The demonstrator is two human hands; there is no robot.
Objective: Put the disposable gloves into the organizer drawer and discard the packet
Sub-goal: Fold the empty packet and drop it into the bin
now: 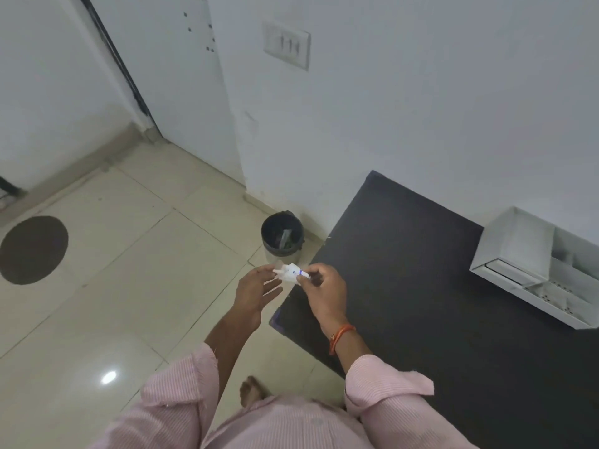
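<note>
A small crumpled white packet (290,273) with a blue mark sits between my two hands, above the floor just left of the black table. My right hand (321,286) pinches its right side with thumb and fingers. My left hand (254,291) has spread fingers, with the fingertips touching the packet's left edge. A black waste bin (282,234) stands on the floor just beyond the hands, against the wall. The white organizer (531,264) rests on the table at the right, with one drawer pulled out. The gloves themselves cannot be made out.
The black table (405,270) fills the right side, against a white wall. Beige floor tiles lie to the left, with a round dark mat (32,249). A door (181,76) and a switch plate (287,45) are at the back. My bare foot (251,390) shows below.
</note>
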